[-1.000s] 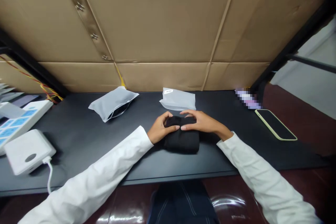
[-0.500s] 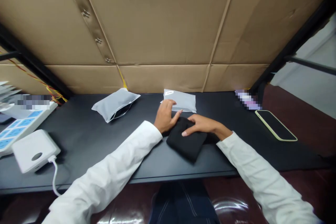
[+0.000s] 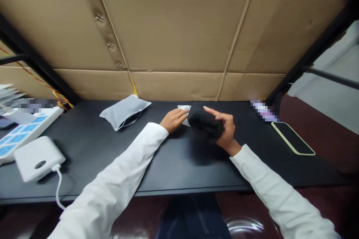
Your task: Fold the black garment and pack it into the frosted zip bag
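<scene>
A folded black cloth-like item (image 3: 206,124) is lifted above the dark table, slightly blurred, with my right hand (image 3: 226,129) closed round its right side. Just left of it, my left hand (image 3: 174,119) has its fingers together on a small pale plastic bag (image 3: 184,109) with a label; the black item hides much of that bag. A second pale grey plastic bag (image 3: 125,110) lies farther left, its mouth gaping toward the lower right.
A white device (image 3: 39,158) with a cable and a white power strip (image 3: 30,129) stand at the left. A phone in a pale-edged case (image 3: 293,138) lies at the right beside a blurred-out packet (image 3: 263,110). Cardboard (image 3: 174,26) backs the black table (image 3: 182,179).
The black item has come up off the table in my right hand, turned and moved slightly away from me. My left hand has left it and closed on the labelled bag.
</scene>
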`<state>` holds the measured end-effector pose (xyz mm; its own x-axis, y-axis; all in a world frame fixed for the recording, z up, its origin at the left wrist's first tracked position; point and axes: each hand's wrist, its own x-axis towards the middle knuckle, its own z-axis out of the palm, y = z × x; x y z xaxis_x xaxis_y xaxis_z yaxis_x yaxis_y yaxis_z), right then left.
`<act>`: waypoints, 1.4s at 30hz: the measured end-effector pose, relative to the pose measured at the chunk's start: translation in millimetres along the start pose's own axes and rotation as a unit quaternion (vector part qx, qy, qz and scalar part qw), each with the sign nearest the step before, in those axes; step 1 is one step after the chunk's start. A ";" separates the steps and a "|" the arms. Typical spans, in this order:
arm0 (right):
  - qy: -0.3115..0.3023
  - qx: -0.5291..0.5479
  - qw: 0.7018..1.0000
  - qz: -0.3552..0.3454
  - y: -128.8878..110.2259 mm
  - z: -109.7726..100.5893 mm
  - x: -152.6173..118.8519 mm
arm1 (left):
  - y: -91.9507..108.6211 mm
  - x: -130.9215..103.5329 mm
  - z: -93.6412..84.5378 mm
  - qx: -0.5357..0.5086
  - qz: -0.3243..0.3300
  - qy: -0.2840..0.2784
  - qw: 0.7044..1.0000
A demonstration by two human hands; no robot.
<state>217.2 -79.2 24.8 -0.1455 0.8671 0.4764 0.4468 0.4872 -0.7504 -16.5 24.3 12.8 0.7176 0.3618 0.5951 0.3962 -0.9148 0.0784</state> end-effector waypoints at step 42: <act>-0.032 -0.396 0.909 -0.124 19.9 33.0 27.4 | 22.3 8.9 7.8 0.005 0.008 -0.039 0.999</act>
<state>193.0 -42.4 7.7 -0.3685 0.7576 0.5387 0.8848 0.4636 -0.0468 3.3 8.5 13.7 0.7657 0.3613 0.5321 0.3906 -0.9185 0.0615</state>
